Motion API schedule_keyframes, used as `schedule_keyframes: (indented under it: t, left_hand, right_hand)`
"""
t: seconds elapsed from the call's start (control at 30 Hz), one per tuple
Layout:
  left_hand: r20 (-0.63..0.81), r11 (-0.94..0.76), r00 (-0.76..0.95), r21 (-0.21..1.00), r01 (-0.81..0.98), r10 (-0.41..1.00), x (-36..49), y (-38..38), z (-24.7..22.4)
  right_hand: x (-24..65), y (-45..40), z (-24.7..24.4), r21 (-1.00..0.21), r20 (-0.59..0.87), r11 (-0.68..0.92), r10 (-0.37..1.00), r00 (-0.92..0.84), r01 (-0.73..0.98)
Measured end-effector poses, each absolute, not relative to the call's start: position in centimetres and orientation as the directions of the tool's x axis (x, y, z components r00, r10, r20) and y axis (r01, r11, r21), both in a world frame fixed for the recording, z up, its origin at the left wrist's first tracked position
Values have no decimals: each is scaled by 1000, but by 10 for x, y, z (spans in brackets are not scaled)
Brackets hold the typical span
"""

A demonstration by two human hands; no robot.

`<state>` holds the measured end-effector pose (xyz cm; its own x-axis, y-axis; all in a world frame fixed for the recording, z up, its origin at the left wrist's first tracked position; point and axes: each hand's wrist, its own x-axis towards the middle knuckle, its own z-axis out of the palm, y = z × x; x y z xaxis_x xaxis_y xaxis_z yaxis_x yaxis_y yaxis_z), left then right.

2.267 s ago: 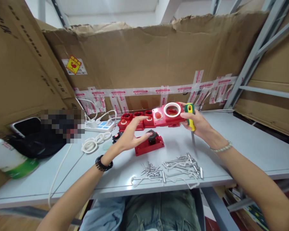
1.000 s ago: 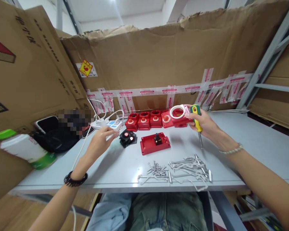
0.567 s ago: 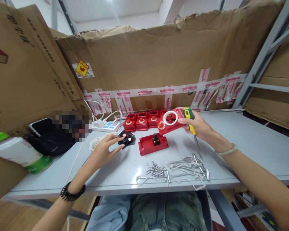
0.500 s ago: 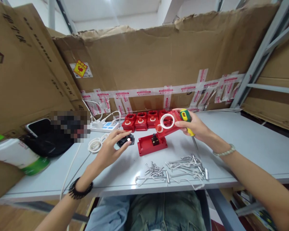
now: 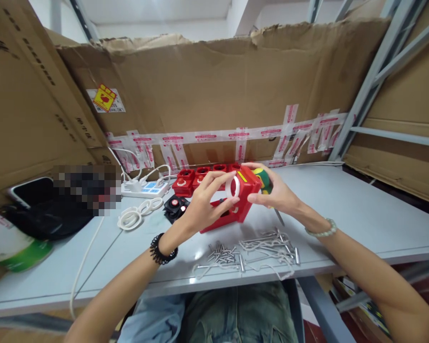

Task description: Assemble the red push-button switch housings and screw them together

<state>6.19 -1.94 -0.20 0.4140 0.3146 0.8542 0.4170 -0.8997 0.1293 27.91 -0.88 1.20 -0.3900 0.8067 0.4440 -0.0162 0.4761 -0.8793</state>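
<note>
My right hand grips a red box cover with a yellow label, tilted on its side. The same hand also keeps a yellow-and-green screwdriver in its palm, with the shaft pointing down. On the cover's face sits a white ring. My left hand has its fingers and thumb closed about this ring, at its upper and lower edges. Below both hands lies an open red box base, partly hidden by the left hand and the cover.
Behind stand several red boxes. Black square parts and loose white rings lie to the left, near a white power strip. In front are small screws and metal rods with white cords.
My left hand has moved right, from the black parts to the white ring on the cover. The cover has been turned in my right hand, so its yellow-labelled side shows. The view has shifted slightly right.
</note>
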Motion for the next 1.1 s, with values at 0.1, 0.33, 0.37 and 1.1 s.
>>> schedule_keyframes:
  t: [0.1, 0.33, 0.37, 1.1]
  left_hand:
    - [857, -900, 381, 188, 393, 346, 62, -22, -3]
    - [813, -876, 359, 344, 338, 458, 63, -25, -8]
    - [804, -868, 354, 371, 330, 478, 63, -25, -9]
    - [548, -607, 289, 775, 177, 785, 51, -24, -10]
  right_hand:
    - [276, -5, 7, -813, 526, 581, 708, -472, -34]
    - [270, -12, -3, -669, 631, 737, 633, -449, 98]
    - [270, -14, -3, -622, 660, 769, 616, -431, 147]
    - [273, -5, -12, -26, 828, 863, 301, -473, 504]
